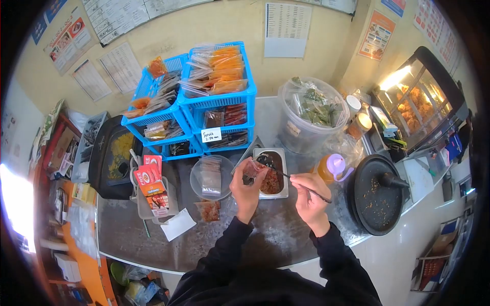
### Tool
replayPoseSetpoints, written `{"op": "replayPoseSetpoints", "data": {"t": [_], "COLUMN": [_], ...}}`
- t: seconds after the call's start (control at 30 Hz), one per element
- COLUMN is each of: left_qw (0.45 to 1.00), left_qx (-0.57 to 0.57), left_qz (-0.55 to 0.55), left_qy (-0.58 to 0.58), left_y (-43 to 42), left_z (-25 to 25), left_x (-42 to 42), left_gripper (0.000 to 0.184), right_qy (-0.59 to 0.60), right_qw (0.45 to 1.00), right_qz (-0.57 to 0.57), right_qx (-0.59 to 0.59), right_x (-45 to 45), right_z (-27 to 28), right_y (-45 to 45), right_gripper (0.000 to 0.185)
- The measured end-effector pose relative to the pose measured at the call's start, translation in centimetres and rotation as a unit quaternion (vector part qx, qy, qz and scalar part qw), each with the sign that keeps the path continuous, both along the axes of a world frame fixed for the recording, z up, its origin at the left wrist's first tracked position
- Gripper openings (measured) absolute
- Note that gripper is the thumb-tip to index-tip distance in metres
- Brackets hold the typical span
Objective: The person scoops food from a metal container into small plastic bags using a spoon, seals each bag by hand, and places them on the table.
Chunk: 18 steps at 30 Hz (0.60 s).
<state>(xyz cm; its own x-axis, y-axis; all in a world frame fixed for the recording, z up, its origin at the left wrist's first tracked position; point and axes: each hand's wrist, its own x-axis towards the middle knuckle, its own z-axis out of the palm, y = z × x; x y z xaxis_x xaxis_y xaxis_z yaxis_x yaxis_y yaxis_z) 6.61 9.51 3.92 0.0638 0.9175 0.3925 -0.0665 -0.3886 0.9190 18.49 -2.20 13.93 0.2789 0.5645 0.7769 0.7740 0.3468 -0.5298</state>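
My left hand (245,196) pinches a small clear plastic bag (249,170) over the left edge of a steel container (285,191). Reddish-brown chili sauce (270,184) fills part of that container. In my right hand (312,200) is a dark-handled spoon (286,175), held by the handle. Its head reaches to the bag's mouth, and I cannot make out how much sauce is on it. A filled bag of red sauce (208,210) lies on the table left of my left hand. Behind it, flat clear bags (211,176) are stacked on a round plastic lid (195,179).
Blue baskets (219,99) of filled sachets stand at the back. Right of them are a lidded tub (306,136), an orange bottle with a lilac cap (335,166) and a stone mortar (375,209) with pestle. Red cards (153,188) and white paper (178,225) lie left.
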Motion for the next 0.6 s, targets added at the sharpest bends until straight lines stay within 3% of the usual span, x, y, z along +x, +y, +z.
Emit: {"op": "replayPoseSetpoints", "data": {"t": [0.4,0.6], "left_qw": [0.998,0.999], "left_qx": [-0.032,-0.032], "left_qz": [-0.034,-0.028], "left_qy": [-0.043,-0.027], "left_y": [-0.9,-0.7], "left_z": [1.7,0.9], "left_x": [-0.1,0.0], "left_gripper": [0.048,0.049], "right_qy": [-0.024,0.054], "right_qw": [0.999,0.998], "right_qz": [0.011,-0.028], "right_qx": [0.024,0.018], "right_x": [-0.1,-0.3], "right_z": [0.0,-1.5], "right_y": [-0.1,-0.4], "right_gripper": [0.021,0.012]}}
